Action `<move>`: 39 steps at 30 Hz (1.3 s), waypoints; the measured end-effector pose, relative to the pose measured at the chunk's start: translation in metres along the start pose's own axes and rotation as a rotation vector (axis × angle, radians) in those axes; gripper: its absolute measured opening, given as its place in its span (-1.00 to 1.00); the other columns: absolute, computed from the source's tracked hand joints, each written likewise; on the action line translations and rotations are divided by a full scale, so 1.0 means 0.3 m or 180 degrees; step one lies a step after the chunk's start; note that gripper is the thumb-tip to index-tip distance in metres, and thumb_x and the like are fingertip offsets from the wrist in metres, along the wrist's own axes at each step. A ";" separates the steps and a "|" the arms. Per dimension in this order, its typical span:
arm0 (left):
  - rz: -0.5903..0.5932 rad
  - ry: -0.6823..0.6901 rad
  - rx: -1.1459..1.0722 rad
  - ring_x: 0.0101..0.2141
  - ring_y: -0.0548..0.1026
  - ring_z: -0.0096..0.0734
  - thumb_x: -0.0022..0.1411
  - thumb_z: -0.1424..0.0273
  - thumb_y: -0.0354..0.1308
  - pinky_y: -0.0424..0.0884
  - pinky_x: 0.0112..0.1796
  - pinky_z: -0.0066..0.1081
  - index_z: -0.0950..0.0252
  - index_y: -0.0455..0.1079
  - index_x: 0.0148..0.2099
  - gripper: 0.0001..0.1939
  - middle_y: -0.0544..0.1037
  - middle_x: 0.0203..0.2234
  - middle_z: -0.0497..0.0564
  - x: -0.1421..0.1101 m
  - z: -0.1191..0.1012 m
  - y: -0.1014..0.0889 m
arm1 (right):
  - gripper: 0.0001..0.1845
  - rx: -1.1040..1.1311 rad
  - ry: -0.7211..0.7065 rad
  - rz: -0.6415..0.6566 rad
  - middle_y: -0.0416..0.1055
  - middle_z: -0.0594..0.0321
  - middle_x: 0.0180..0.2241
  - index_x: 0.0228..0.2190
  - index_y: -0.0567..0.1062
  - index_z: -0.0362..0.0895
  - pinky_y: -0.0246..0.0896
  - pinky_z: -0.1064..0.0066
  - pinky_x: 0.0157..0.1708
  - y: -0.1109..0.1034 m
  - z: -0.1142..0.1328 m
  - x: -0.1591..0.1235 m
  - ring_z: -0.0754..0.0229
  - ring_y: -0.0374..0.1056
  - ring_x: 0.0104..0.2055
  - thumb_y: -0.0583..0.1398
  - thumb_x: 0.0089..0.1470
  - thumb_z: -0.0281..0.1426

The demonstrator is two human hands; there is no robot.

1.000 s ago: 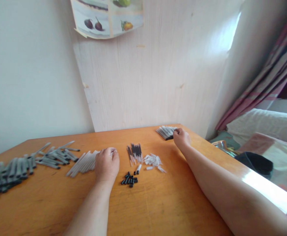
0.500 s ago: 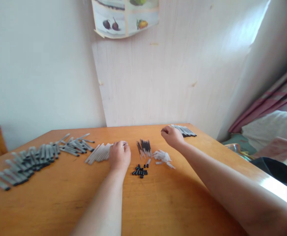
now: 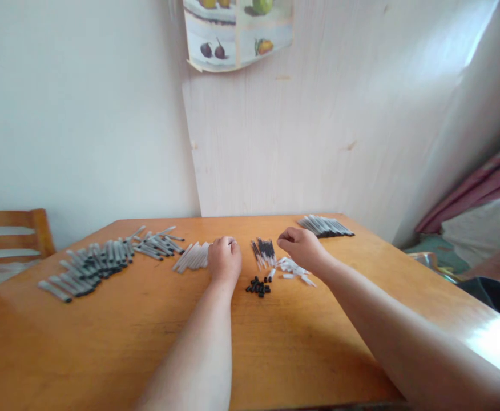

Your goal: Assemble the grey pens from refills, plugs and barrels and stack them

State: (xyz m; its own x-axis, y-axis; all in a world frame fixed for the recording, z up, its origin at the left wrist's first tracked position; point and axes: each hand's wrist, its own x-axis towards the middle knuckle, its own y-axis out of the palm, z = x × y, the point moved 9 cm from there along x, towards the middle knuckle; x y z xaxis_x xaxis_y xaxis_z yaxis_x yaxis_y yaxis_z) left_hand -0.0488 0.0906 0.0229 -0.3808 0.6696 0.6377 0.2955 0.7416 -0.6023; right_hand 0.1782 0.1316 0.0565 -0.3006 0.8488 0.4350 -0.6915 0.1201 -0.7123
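Note:
My left hand (image 3: 225, 261) is closed, its fingers curled at the right end of a row of whitish pen barrels (image 3: 191, 257). My right hand (image 3: 302, 246) is closed in a pinch just right of a bundle of dark-tipped pen refills (image 3: 266, 251). Whatever either hand holds is too small or hidden to make out. Below the right hand lies a loose heap of small white plastic pieces (image 3: 291, 267). A cluster of short black caps (image 3: 257, 287) sits nearer to me, between the forearms.
Many grey-white pens with black ends (image 3: 91, 265) spread across the left of the wooden table (image 3: 104, 354). Another neat pile of such pens (image 3: 326, 225) lies at the back right. A wooden chair (image 3: 40, 231) stands left; a dark container (image 3: 490, 291) is beyond the right edge.
My right hand has come away from the back-right pen pile, leftward and closer to the refills. My left hand stays beside the barrels. The camera view has turned slightly left.

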 end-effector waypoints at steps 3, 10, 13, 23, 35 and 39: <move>-0.0067 -0.0182 0.0006 -0.20 0.46 -0.24 0.21 0.36 0.00 0.29 -0.14 -0.31 0.26 0.46 -0.24 -0.78 0.55 -0.27 0.12 0.007 0.016 -0.026 | -0.75 -0.0121 0.0179 -0.0308 0.48 0.26 -0.49 -0.36 0.56 -0.12 0.04 0.49 -0.48 -0.024 -0.013 -0.031 0.26 0.31 -0.45 0.11 0.02 -0.31; -0.0143 -0.1113 0.0287 -0.11 0.45 -0.14 0.20 0.36 -0.01 0.31 -0.19 -0.24 0.16 0.45 -0.13 -0.75 0.56 -0.15 0.08 0.013 0.130 -0.126 | -0.75 -0.0521 0.0577 -0.0327 0.49 0.24 -0.44 -0.38 0.53 -0.05 -0.05 0.46 -0.49 0.000 -0.133 -0.073 0.23 0.33 -0.41 0.07 0.08 -0.26; 0.0011 -0.1374 0.0465 -0.11 0.45 -0.09 0.17 0.35 0.01 0.31 -0.21 -0.20 0.15 0.47 -0.15 -0.75 0.56 -0.16 0.10 0.009 0.165 -0.140 | -0.74 -0.0529 0.0625 -0.0345 0.50 0.23 -0.43 -0.38 0.53 -0.06 -0.06 0.46 -0.48 -0.008 -0.154 -0.070 0.22 0.33 -0.40 0.06 0.09 -0.25; 0.0583 -0.0395 0.1148 -0.12 0.39 0.15 0.05 0.20 0.11 0.26 -0.21 0.02 0.14 0.52 -0.32 -0.78 0.55 -0.22 0.18 -0.010 0.082 -0.049 | -0.74 -0.0488 0.0456 -0.0387 0.50 0.22 -0.39 -0.36 0.52 -0.07 -0.06 0.45 -0.47 -0.010 -0.124 -0.070 0.22 0.33 -0.37 0.05 0.12 -0.27; 0.0918 -0.0221 0.1514 -0.09 0.37 0.12 0.04 0.25 0.12 0.24 -0.17 0.03 0.17 0.51 -0.32 -0.81 0.52 -0.18 0.20 -0.033 0.040 -0.009 | -0.74 -0.0401 0.0515 -0.0450 0.51 0.22 -0.37 -0.37 0.52 -0.07 -0.06 0.45 -0.47 -0.024 -0.118 -0.072 0.21 0.33 -0.36 0.05 0.12 -0.28; 0.0781 -0.0131 0.1592 -0.09 0.38 0.12 0.04 0.29 0.11 0.23 -0.16 0.02 0.20 0.50 -0.33 -0.82 0.53 -0.19 0.21 -0.032 0.022 -0.021 | -0.74 -0.0380 0.0619 -0.0403 0.51 0.20 -0.36 -0.37 0.53 -0.07 -0.05 0.45 -0.47 -0.023 -0.125 -0.072 0.20 0.34 -0.36 0.05 0.12 -0.28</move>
State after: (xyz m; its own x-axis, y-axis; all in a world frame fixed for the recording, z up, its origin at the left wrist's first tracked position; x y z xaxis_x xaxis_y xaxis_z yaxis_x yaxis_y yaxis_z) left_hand -0.0528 0.0792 0.0175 -0.3900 0.8106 0.4367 -0.0681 0.4476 -0.8916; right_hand 0.2141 0.1318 0.0312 -0.0767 0.9047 0.4190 -0.6298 0.2818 -0.7238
